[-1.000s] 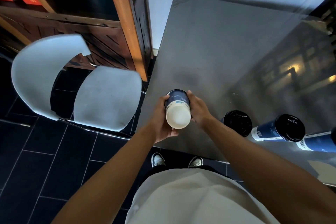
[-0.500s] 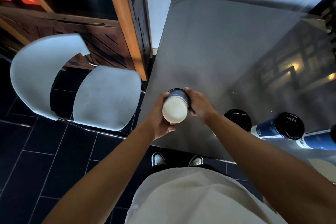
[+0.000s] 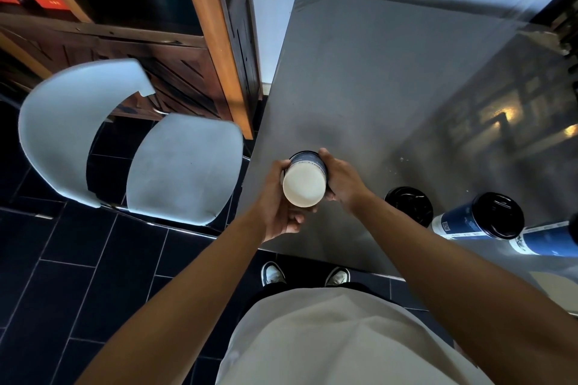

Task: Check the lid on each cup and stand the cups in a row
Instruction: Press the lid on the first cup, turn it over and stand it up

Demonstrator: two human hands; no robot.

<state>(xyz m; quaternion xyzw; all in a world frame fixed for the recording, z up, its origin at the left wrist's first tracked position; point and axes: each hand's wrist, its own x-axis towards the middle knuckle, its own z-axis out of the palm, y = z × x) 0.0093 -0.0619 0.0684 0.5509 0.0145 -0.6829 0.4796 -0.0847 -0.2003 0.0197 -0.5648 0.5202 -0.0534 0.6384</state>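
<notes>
Both hands grip one blue cup (image 3: 305, 181) above the desk (image 3: 375, 87) near edge, left hand (image 3: 278, 200) and right hand (image 3: 341, 178) curled round its sides, white base toward camera, lid end pointing away, other lidded cups (image 3: 478, 222) to the right.

Grey table (image 3: 391, 78) with three lidded cups near its front edge

The table had a smooth, dull grey top that reflected lights and window shapes on its right side. Three cups stood on it in a row along the near right edge: the first (image 3: 408, 205) showed mostly its black lid from above, the second (image 3: 478, 222) showed a blue wall with a white label under a black lid, and the third (image 3: 547, 242), blue with a white band, was cut off by the picture's right edge. A few pale specks (image 3: 403, 160) lay on the top beyond the cups.
</notes>
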